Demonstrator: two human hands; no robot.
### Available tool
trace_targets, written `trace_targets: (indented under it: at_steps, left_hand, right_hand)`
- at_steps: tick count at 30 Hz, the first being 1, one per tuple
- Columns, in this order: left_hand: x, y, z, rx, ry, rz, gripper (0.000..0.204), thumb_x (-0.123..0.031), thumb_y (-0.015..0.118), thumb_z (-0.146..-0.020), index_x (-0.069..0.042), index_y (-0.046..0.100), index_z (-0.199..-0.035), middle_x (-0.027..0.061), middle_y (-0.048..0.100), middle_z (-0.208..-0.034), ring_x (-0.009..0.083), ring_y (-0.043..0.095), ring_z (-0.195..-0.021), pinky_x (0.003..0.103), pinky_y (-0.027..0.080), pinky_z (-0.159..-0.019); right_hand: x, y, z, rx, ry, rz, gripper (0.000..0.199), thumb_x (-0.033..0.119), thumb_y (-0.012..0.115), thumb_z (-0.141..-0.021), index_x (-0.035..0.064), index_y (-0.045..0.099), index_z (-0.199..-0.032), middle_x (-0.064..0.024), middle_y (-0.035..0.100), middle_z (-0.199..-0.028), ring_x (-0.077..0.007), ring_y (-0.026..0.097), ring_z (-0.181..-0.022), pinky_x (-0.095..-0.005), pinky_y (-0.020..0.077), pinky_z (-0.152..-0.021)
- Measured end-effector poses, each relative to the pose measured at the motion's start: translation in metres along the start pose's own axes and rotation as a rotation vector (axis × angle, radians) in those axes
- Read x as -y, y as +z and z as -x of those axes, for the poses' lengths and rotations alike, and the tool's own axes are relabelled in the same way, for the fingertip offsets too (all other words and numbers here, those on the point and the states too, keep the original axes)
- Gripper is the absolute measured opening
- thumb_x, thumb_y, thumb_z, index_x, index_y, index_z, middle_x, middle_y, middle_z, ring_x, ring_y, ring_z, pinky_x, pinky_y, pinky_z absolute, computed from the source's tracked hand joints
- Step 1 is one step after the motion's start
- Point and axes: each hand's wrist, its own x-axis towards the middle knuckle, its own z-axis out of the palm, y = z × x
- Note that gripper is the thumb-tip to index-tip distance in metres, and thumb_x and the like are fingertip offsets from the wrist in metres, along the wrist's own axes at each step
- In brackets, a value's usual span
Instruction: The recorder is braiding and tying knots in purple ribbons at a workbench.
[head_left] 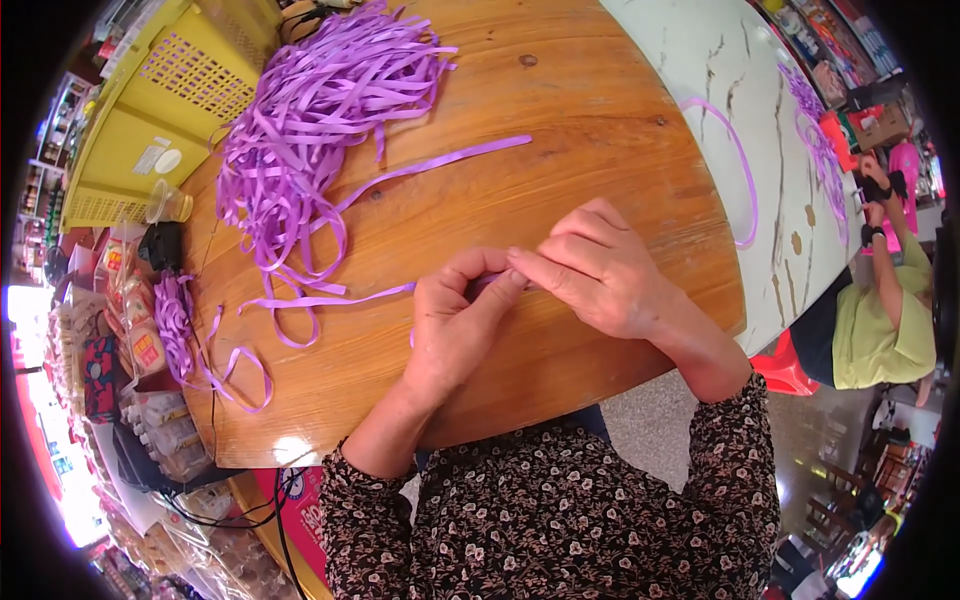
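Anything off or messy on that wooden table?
Mostly loose ribbon. The purple ribbon pile sprawls in a tangle at the far left of the wooden table, and some strands droop over its left edge. Both hands, left hand and right hand, pinch one strip. No damage or spill shows.
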Motion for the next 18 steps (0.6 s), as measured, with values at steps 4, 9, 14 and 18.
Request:
trace_targets:
  at_steps: [4, 9, 14, 18]
  left_hand:
    - [-0.012, -0.003, 0.001, -0.016, 0.180, -0.340, 0.002, 0.000, 0.061, -0.085, 0.000, 0.062, -0.083, -0.0053, 0.051, -0.070, 0.0021, 0.045, -0.063, 0.017, 0.037, -0.056]
    - [-0.013, -0.002, 0.003, -0.053, 0.266, -0.365, 0.003, 0.001, 0.064, -0.083, 0.000, 0.062, -0.081, -0.0053, 0.049, -0.068, 0.0014, 0.041, -0.061, 0.017, 0.032, -0.053]
    - [-0.016, -0.005, 0.005, -0.076, 0.326, -0.341, 0.003, 0.002, 0.064, -0.082, 0.000, 0.063, -0.080, -0.0052, 0.048, -0.067, 0.0011, 0.040, -0.058, 0.017, 0.031, -0.051]
    - [-0.019, -0.005, 0.008, -0.090, 0.307, -0.298, 0.003, 0.003, 0.063, -0.083, 0.000, 0.064, -0.080, -0.0050, 0.050, -0.068, 0.0002, 0.042, -0.055, 0.016, 0.031, -0.047]
  right_hand:
    - [-0.008, -0.003, 0.001, -0.020, 0.032, 0.061, 0.032, 0.008, 0.066, -0.058, 0.0032, 0.067, -0.090, -0.0019, 0.057, -0.077, -0.0200, 0.053, -0.072, -0.0337, 0.0413, -0.066]
    - [-0.007, -0.004, -0.003, -0.064, 0.031, 0.031, 0.029, 0.005, 0.064, -0.057, 0.0032, 0.066, -0.086, -0.0024, 0.056, -0.075, -0.0204, 0.052, -0.071, -0.0349, 0.0399, -0.065]
    - [-0.006, -0.005, -0.007, -0.120, 0.008, 0.004, 0.027, 0.005, 0.066, -0.058, 0.0029, 0.066, -0.085, -0.0031, 0.057, -0.073, -0.0212, 0.051, -0.070, -0.0345, 0.0386, -0.064]
    - [-0.006, -0.004, -0.008, -0.169, -0.008, 0.011, 0.023, 0.004, 0.067, -0.061, 0.0030, 0.066, -0.084, -0.0036, 0.057, -0.073, -0.0216, 0.051, -0.068, -0.0343, 0.0387, -0.063]
